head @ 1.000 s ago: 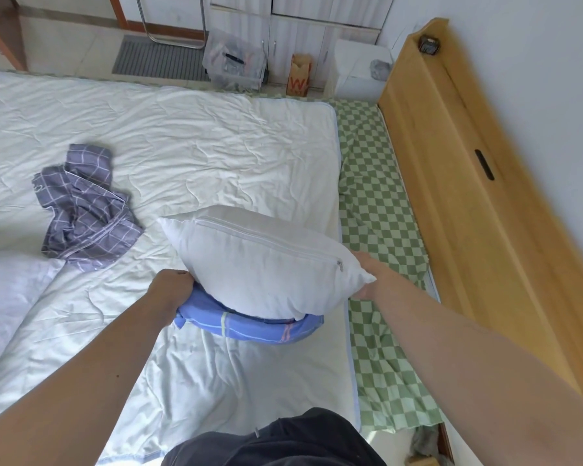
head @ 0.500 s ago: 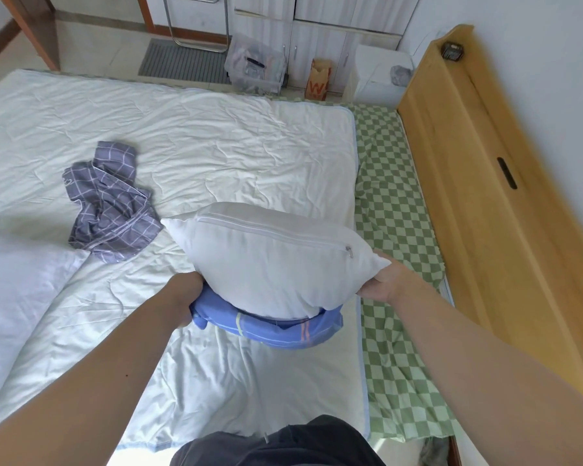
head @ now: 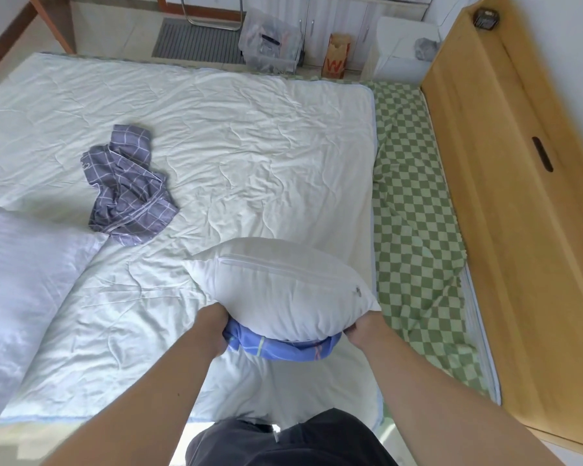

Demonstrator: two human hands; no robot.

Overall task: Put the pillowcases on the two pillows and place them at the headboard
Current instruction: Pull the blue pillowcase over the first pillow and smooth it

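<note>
While both hands, left hand (head: 216, 326) and right hand (head: 359, 331), gripped the blue pillowcase (head: 283, 348), the pillow (head: 283, 290) looked soft, light; hold case edges.

The white pillow (head: 283, 290) is covering most of the blue pillowcase (head: 283, 348) bunched beneath it, so only a crumpled band is showing along its near side; the fingers of the left hand (head: 212, 327) are disappearing into that fabric, and those of the right hand (head: 359, 331) are lying under the pillow's corner, so neither grip is showing clearly; the second pillow (head: 24, 297) is being cut off by the left edge at the bed's near left corner; the small dark object (head: 485, 17) on the headboard (head: 519, 196) top is reading too small to identify; the items inside the clear plastic bag (head: 270, 42) beyond the bed's far edge are blurring together.
</note>
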